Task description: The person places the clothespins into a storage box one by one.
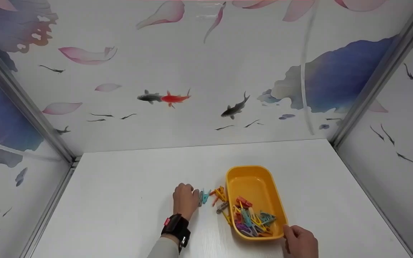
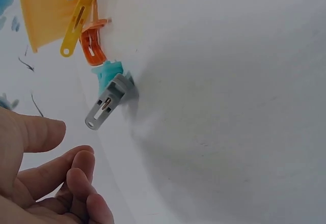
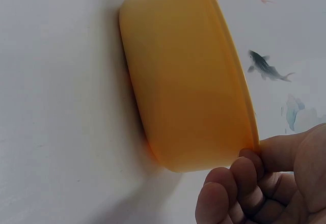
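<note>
A yellow plastic tub (image 1: 255,169) sits on the white table and holds a heap of coloured clothes pegs (image 1: 251,219) at its near end. My right hand (image 1: 292,233) grips the tub's near right corner, thumb on the rim; in the right wrist view the hand (image 3: 252,155) curls against the tub (image 3: 188,81). My left hand (image 1: 189,196) rests on the table just left of a grey peg (image 2: 104,107) and a teal peg (image 2: 108,74). Its fingers (image 2: 76,165) are loosely curled and hold nothing. Orange and yellow pegs (image 1: 219,195) lie between these and the tub.
Another grey peg (image 1: 222,207) lies against the tub's left side. Printed walls with fish and petals close the table in at the back (image 1: 206,89), left and right. A black band (image 1: 176,226) is strapped on my left wrist.
</note>
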Available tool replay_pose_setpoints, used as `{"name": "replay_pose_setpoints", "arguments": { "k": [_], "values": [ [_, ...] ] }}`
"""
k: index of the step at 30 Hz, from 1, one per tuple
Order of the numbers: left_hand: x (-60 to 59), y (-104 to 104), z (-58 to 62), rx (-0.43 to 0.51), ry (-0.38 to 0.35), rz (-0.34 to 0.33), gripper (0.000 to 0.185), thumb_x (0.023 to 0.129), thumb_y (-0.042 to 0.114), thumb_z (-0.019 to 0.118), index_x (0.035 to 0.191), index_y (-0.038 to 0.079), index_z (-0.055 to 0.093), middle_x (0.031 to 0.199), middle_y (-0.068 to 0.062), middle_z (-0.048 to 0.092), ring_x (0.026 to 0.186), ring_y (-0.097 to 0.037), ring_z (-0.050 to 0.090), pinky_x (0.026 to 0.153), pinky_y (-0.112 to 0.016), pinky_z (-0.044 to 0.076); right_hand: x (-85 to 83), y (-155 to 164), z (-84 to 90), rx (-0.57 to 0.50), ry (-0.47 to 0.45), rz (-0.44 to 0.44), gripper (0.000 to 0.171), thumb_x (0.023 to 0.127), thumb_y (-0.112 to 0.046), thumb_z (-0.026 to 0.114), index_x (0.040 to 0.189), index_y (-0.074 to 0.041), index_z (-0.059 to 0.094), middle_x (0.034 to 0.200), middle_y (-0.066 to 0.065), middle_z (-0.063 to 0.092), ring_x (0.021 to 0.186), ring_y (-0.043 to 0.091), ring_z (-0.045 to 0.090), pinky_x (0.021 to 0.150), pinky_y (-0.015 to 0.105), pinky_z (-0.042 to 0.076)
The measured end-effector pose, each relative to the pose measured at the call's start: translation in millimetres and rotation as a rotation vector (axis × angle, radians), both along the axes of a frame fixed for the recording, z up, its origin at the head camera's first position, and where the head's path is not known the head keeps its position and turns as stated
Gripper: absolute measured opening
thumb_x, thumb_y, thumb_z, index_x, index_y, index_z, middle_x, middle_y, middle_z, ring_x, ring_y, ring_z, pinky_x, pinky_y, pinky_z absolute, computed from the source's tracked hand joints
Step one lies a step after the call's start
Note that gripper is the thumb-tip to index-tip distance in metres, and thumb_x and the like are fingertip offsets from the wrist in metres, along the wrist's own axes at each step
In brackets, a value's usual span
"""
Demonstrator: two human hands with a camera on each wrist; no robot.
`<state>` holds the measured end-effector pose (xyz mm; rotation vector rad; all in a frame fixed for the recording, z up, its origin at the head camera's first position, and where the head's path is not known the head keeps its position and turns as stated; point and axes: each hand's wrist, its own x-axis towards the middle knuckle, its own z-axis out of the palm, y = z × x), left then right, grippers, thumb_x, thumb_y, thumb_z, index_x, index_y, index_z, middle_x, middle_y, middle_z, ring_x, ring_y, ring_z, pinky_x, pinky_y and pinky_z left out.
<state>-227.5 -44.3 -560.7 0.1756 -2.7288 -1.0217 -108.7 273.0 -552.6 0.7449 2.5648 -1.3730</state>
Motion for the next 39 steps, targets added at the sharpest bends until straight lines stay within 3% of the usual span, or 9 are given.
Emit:
{"name": "replay_pose_setpoints", "arguments": {
  "k": [5, 13, 27, 34, 39],
  "values": [
    [-7.7, 0.3, -5.4, -0.014, -0.044, -0.006, 0.017, 0.088, 0.013, 0.068, 0.087, -0.004, 0.07, 0.08, -0.01, 0.058, 0.079, -0.024, 0.056, 0.073, -0.039, 0.047, -0.1, 0.0, -1.2, -0.001, 0.004, -0.003, 0.035, 0.099, -0.028, 0.052, 0.076, -0.004, 0.062, 0.054, 0.001, 0.05, 0.051, 0.017, 0.046, 0.051, 0.029, 0.037],
    [-11.9, -2.3, -11.8, -0.031, -0.025, -0.045, 0.016, 0.087, 0.011, 0.067, 0.077, -0.002, 0.07, 0.074, -0.009, 0.058, 0.073, -0.025, 0.057, 0.07, -0.041, 0.047, 0.3, -1.8, 0.2, 0.0, 0.014, -0.009, 0.034, 0.098, -0.028, 0.053, 0.076, -0.004, 0.063, 0.053, 0.001, 0.048, 0.05, 0.017, 0.046, 0.051, 0.029, 0.037],
    [-14.5, -1.5, -10.9, 0.088, -0.098, -0.064, 0.015, 0.087, 0.009, 0.067, 0.072, 0.005, 0.065, 0.072, -0.004, 0.058, 0.067, -0.017, 0.053, 0.063, -0.033, 0.045, 0.5, -2.1, 2.3, -0.006, -0.006, -0.001, 0.035, 0.099, -0.028, 0.051, 0.077, -0.004, 0.063, 0.054, 0.001, 0.049, 0.051, 0.018, 0.046, 0.052, 0.03, 0.037],
    [-10.5, -1.3, -8.1, 0.157, -0.143, -0.066, 0.013, 0.088, 0.009, 0.066, 0.076, 0.005, 0.066, 0.074, -0.004, 0.06, 0.068, -0.017, 0.053, 0.062, -0.031, 0.044, 0.1, -2.4, 2.8, -0.014, -0.008, 0.006, 0.034, 0.099, -0.026, 0.051, 0.078, -0.003, 0.063, 0.055, 0.001, 0.05, 0.052, 0.018, 0.047, 0.052, 0.03, 0.038],
    [-3.9, 0.9, -4.7, 0.176, -0.108, -0.082, 0.012, 0.087, 0.009, 0.067, 0.076, 0.005, 0.067, 0.074, -0.003, 0.059, 0.068, -0.016, 0.053, 0.062, -0.03, 0.043, -1.0, -2.3, 1.9, -0.015, -0.014, -0.011, 0.034, 0.1, -0.026, 0.051, 0.077, -0.004, 0.063, 0.056, 0.001, 0.05, 0.053, 0.018, 0.047, 0.052, 0.03, 0.038]
  ]
}}
